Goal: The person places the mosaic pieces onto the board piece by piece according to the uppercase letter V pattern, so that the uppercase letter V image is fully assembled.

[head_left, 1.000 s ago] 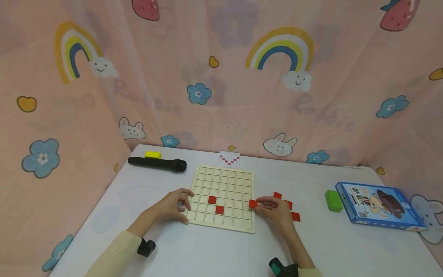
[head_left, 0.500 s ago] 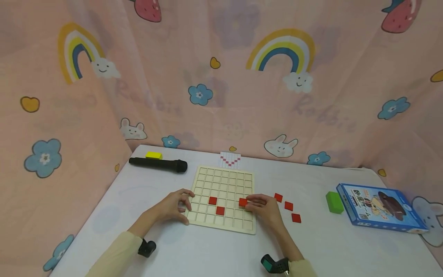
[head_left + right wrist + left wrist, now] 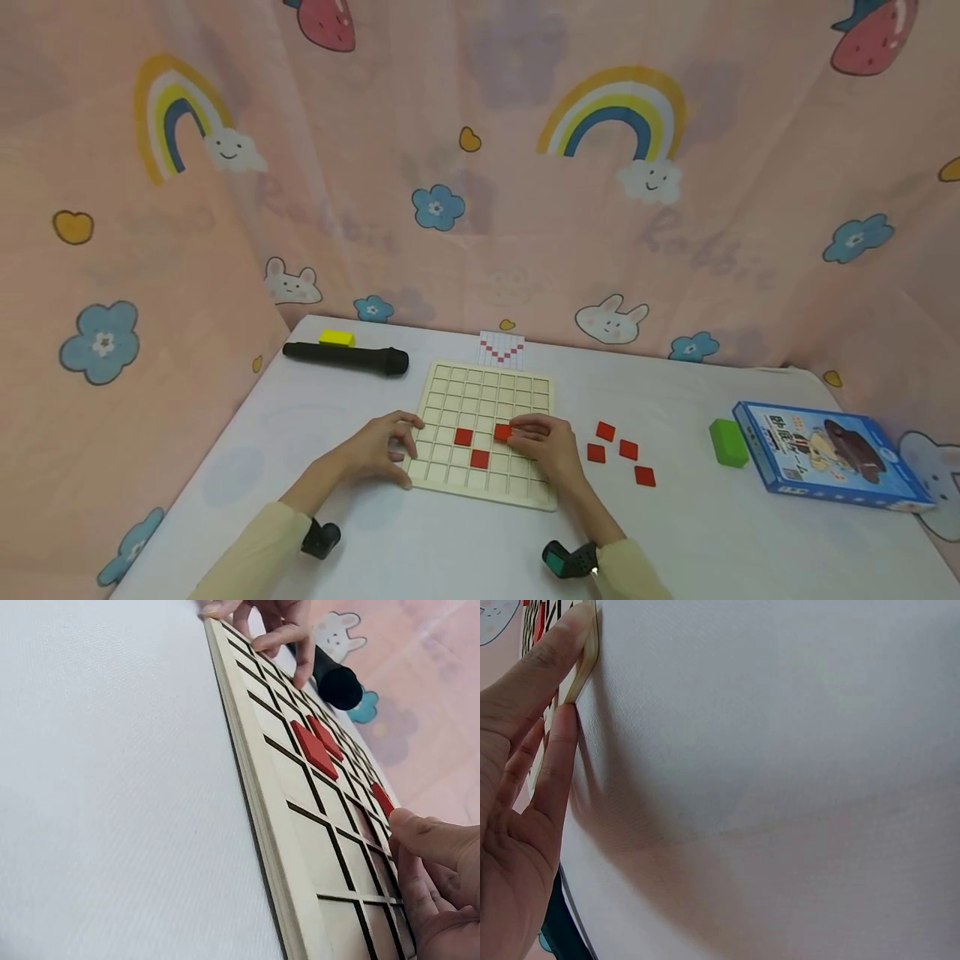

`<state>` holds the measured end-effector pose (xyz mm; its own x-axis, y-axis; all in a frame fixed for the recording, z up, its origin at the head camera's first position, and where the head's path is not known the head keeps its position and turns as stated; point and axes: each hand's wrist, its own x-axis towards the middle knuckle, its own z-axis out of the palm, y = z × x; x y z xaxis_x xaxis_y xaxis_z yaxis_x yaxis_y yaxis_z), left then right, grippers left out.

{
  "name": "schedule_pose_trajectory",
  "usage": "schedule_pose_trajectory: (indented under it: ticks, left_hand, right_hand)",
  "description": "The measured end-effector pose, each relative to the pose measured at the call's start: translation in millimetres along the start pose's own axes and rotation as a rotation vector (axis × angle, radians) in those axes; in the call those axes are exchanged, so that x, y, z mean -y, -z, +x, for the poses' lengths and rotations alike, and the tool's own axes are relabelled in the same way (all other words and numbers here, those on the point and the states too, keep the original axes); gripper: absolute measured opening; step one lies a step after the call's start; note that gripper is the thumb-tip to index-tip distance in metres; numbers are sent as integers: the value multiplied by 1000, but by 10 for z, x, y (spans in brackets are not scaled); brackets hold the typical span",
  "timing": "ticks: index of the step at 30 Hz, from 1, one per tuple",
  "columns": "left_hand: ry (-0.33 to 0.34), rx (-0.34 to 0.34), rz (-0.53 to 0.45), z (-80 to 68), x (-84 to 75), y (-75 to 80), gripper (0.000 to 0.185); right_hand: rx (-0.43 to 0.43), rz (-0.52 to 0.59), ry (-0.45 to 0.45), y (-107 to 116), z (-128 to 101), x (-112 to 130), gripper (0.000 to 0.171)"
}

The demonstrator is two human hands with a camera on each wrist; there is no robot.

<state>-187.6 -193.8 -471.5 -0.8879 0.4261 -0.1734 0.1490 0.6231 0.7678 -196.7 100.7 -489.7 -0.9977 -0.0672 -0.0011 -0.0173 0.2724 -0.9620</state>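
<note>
A cream grid board with square cells lies on the white table. Two red tiles, a left one and a lower one, sit in its cells. My left hand rests at the board's left edge, thumb near the front corner, fingers spread along the rim; in the left wrist view the thumb and a finger touch that edge. My right hand pinches another red tile over the board, right of the left tile. In the right wrist view that tile is partly hidden behind the thumb.
Several loose red tiles lie right of the board. A pattern card is behind it. A black microphone and yellow block lie back left; a green block and blue box are at right.
My right hand has carried the pinched red tile leftward from the board's right edge to near its middle, uncovering the loose tiles. My left hand has stayed at the left edge.
</note>
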Motion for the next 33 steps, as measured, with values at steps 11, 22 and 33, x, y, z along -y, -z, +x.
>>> schedule_pose_trajectory:
  ticks: [11,22,33]
  left_hand:
    - [-27,6,16,10,19,7,30]
    - [-16,5,24,14,29,5,30]
    - [-10,8,37,14,39,-6,29]
  right_hand:
    - [30,-64,121,-275,205,76,22]
    - [70,-52,95,-481,306,140,23]
    - [86,-67,83,-636,357,159,22]
